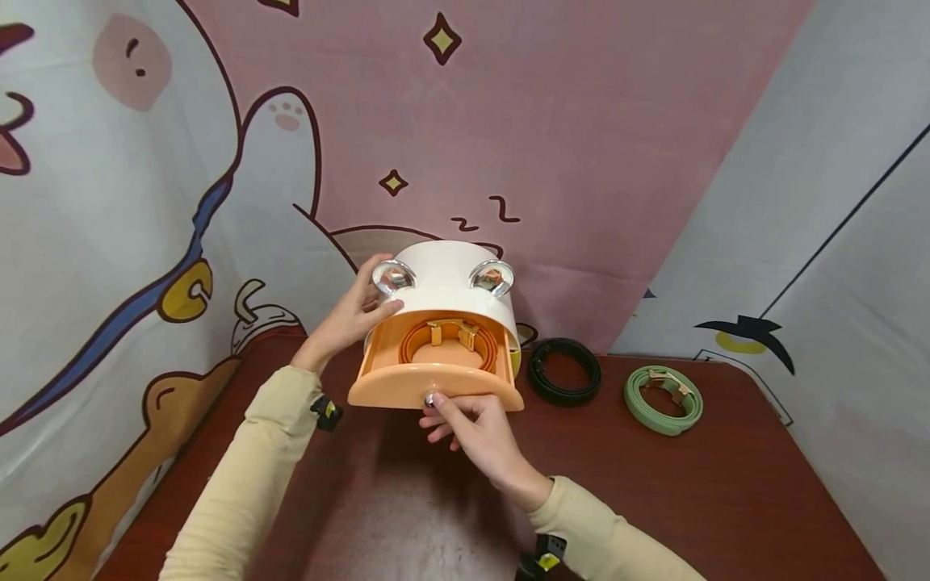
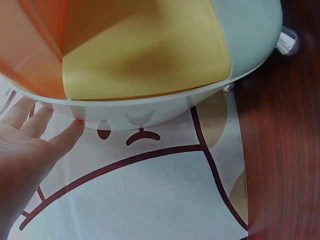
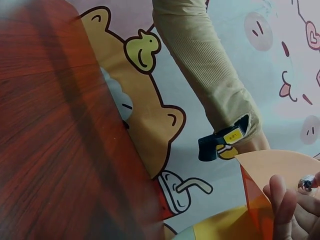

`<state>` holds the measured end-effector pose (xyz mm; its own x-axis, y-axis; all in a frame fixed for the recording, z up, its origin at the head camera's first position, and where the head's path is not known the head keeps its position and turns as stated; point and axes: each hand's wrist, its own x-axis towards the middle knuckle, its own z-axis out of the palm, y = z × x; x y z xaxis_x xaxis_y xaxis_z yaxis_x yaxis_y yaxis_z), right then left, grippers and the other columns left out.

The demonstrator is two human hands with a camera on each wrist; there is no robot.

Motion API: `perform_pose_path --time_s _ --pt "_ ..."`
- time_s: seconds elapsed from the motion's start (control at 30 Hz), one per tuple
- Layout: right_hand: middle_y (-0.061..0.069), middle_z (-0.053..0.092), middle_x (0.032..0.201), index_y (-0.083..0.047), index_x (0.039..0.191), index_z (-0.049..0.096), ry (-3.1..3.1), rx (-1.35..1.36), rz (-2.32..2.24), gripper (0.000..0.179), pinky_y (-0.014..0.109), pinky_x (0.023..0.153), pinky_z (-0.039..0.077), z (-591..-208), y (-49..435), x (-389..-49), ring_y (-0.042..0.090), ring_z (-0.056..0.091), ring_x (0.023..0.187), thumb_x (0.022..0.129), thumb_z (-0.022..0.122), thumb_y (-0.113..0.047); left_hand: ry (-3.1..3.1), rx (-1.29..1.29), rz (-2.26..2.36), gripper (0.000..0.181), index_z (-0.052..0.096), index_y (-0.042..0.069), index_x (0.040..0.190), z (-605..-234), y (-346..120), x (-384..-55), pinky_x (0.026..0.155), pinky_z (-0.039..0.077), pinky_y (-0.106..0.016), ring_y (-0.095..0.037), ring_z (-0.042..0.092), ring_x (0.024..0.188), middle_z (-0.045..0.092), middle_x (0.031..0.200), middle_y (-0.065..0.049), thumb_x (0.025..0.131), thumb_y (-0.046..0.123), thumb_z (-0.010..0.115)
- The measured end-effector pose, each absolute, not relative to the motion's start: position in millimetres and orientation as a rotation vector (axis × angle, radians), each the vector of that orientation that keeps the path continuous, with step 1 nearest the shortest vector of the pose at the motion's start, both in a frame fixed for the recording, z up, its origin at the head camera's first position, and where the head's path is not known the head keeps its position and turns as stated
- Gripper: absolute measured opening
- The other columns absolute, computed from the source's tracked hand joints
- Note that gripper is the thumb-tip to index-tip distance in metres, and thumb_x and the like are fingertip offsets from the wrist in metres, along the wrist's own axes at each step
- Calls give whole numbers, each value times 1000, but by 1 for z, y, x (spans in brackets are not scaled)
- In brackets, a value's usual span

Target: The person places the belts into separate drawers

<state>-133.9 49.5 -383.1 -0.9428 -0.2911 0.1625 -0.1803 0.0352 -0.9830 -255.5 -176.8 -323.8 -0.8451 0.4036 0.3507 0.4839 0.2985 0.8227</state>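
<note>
A white rounded storage box (image 1: 446, 278) with two shiny eye-like knobs on top has its orange drawer (image 1: 436, 386) pulled out. Inside the drawer lies a coiled orange-brown belt (image 1: 408, 345) with a gold buckle. My left hand (image 1: 350, 316) rests against the box's left side, fingers spread and fairly straight; in the left wrist view its fingertips (image 2: 77, 126) touch the white shell. Thumb and fingers of my right hand (image 1: 481, 440) pinch the silver drawer knob (image 1: 429, 399) at the front. The right wrist view shows this knob (image 3: 306, 183) at its right edge.
To the right on the dark red wooden table (image 1: 617, 500) lie a coiled black belt (image 1: 538, 379) and a coiled green belt (image 1: 639, 410) with a gold buckle. Behind stands a cartoon-printed cloth backdrop (image 1: 581, 161). A yellow compartment (image 2: 150, 60) sits beneath the orange drawer.
</note>
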Motion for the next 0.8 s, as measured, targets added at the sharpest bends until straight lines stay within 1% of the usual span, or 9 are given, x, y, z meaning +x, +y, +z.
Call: perform_pose_path --time_s 0.17,0.37,0.5,0.6,0.8 --pt "14 72 81 3 97 75 2198 -511 -2062 32 22 49 44 -384 49 -137 22 69 65 99 58 -24 -2449 -863 -1624 70 15 9 149 -330 -179 -261 101 27 -66 -43 49 120 48 132 -28 96 7 60" --pt "15 72 82 6 99 73 2186 -498 -2060 31 22 48 44 -384 49 -140 20 68 65 99 57 -21 -2435 -867 -1649 69 16 4 149 -324 -177 -253 102 27 -64 -44 50 118 50 129 -31 95 0 59" --pt "17 72 84 7 103 72 2156 -490 -2076 31 22 48 44 -385 48 -143 23 69 66 100 55 -19 -2451 -852 -1636 69 15 3 148 -323 -177 -252 102 27 -64 -44 49 119 48 131 -31 95 0 59" --pt "19 71 85 5 104 73 2138 -486 -2092 30 23 48 44 -385 48 -145 25 69 67 101 55 -19 -2451 -850 -1631 68 16 3 148 -322 -176 -252 101 26 -65 -44 48 121 47 133 -31 95 0 59" --pt "16 72 84 2 104 74 2146 -463 -2083 33 22 50 44 -384 48 -150 19 68 66 100 56 -25 -2441 -861 -1649 68 16 4 148 -320 -176 -252 102 24 -67 -45 46 123 46 134 -32 96 1 58"
